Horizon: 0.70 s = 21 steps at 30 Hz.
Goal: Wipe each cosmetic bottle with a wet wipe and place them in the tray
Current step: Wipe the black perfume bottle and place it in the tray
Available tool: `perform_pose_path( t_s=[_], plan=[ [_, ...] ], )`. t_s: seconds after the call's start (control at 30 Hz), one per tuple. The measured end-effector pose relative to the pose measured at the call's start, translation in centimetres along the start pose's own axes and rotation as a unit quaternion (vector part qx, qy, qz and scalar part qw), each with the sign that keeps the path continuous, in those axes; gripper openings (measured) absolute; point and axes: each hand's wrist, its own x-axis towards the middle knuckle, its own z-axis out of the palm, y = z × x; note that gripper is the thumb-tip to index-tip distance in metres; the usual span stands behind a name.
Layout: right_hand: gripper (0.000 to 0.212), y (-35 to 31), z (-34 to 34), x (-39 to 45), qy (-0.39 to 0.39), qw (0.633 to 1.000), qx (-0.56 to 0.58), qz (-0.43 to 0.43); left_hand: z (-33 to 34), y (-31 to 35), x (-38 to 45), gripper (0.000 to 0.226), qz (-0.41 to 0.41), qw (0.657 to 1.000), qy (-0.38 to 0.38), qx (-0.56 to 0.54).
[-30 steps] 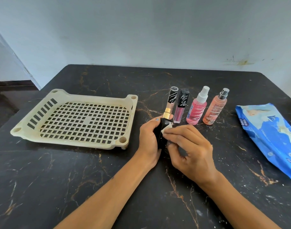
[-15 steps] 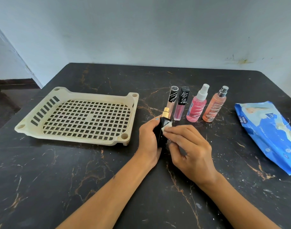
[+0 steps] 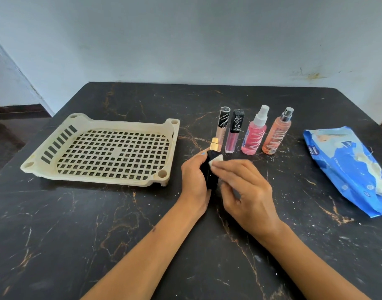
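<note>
1. The left hand (image 3: 194, 176) gripped a black bottle (image 3: 210, 173) with a gold top, held just right of the tray (image 3: 55, 167).
2. The right hand (image 3: 248, 189) pinched a white wipe (image 3: 216, 159) against the bottle's upper side.
3. The tray held nothing, so no bottle seemed finished.
4. Four remained standing farther back: a beige tube (image 3: 222, 124), a pink gloss tube (image 3: 234, 132), a pink spray bottle (image 3: 254, 134) and an orange spray bottle (image 3: 276, 133).
5. The blue wipe pack (image 3: 346, 167) lay at far right.

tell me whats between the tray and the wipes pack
In the head view, between the tray and the wipes pack: four upright bottles, and nearer, both hands wiping a black bottle.
</note>
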Motion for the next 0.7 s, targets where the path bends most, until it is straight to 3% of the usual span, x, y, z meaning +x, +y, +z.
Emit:
perform_pose_path(
  t_s=[0.1, 0.27, 0.4, 0.57, 0.7],
  plan=[
    [0.02, -0.47, -0.1, -0.67, -0.019, 0.999, 0.019, -0.038, -0.04, 0.2, 0.01, 0.016, -0.029, 1.0, 0.01, -0.007],
    [0.022, -0.06, -0.09, -0.21, 0.007, 1.0, -0.019, 0.016, 0.12, 0.28, 0.04, 0.028, -0.01, 1.0, 0.002, -0.024],
    [0.019, -0.62, -0.16, -0.77, -0.024, 0.999, 0.003, -0.037, 0.02, 0.47, 0.03, 0.027, -0.043, 0.999, 0.014, -0.018],
    [0.021, -0.36, -0.14, -0.44, -0.002, 1.0, -0.018, 0.013, 0.32, 0.75, -0.06, 0.033, -0.033, 0.998, 0.021, -0.039],
    [0.019, -0.88, -0.21, -1.06, -0.033, 0.998, -0.008, -0.059, 0.37, 0.93, -0.1, 0.032, -0.055, 0.997, 0.036, -0.048]
  ],
)
